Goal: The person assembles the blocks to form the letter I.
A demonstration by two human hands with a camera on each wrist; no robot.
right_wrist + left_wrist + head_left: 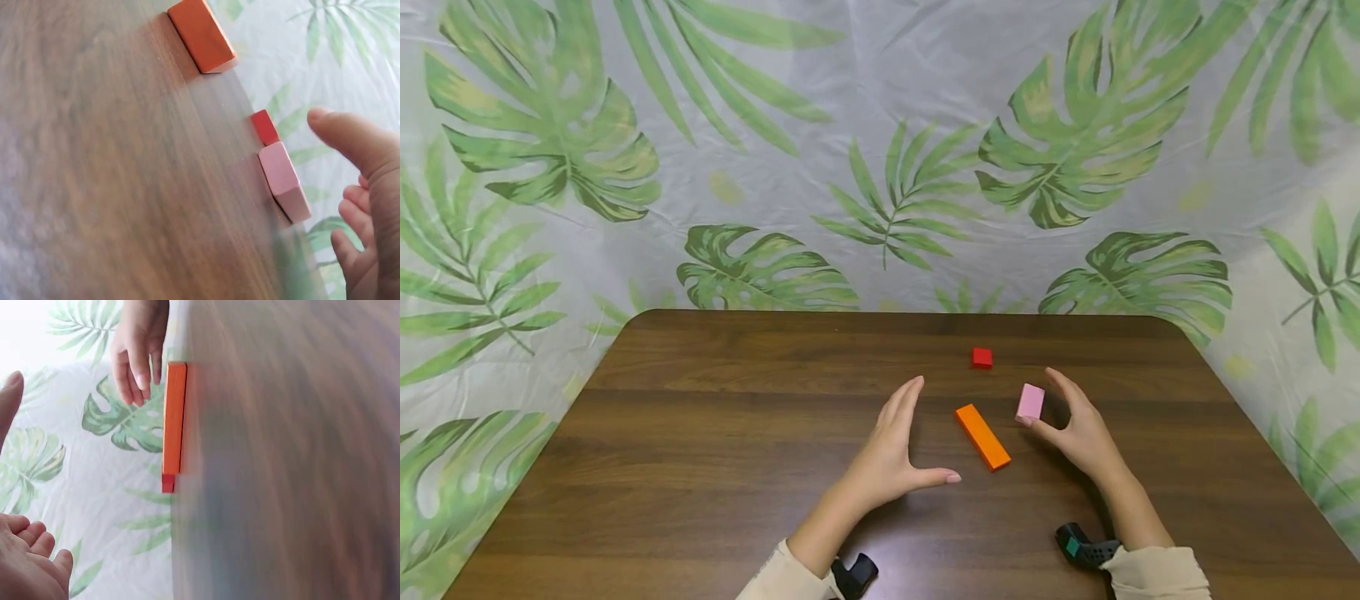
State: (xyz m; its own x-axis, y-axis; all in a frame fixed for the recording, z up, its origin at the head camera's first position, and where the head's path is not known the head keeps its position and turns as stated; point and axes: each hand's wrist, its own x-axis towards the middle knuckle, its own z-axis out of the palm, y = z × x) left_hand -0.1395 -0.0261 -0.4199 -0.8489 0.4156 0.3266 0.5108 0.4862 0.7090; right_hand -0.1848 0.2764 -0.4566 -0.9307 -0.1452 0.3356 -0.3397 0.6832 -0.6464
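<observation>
1. Blocks lie on a dark wooden desk [700, 433], right of its middle and nearer the far edge than the near one: an orange block [982, 437], a pink block [1030, 402] and a small red cube [982, 358].
2. The orange block is long and flat and lies at a slant, its far end pointing toward the far left corner and its near end toward the near right corner.
3. The pink block sits just beside the orange one, on the side of the right edge, apart from it by a narrow strip of desk.
4. The red cube stands farther back, toward the far edge, well apart from both hands.
5. The left hand [891, 454] stands on its edge just left of the orange block, fingers [904, 402] straight and together, thumb spread wide toward the block; it holds nothing and does not touch the block.
6. The right hand [1075, 429] is cupped around the pink block from the right, fingers [1063, 385] curved over its far side and thumb at its near corner.
7. The thumb tip seems to touch the pink block in the head view, but the right wrist view shows a gap between thumb and block, so contact is uncertain.
8. A leaf-printed cloth [880, 167] hangs behind the desk and drapes round its sides.
9. Pale sleeves [1157, 575] and dark wrist mounts [1086, 546] show at the near edge.
</observation>
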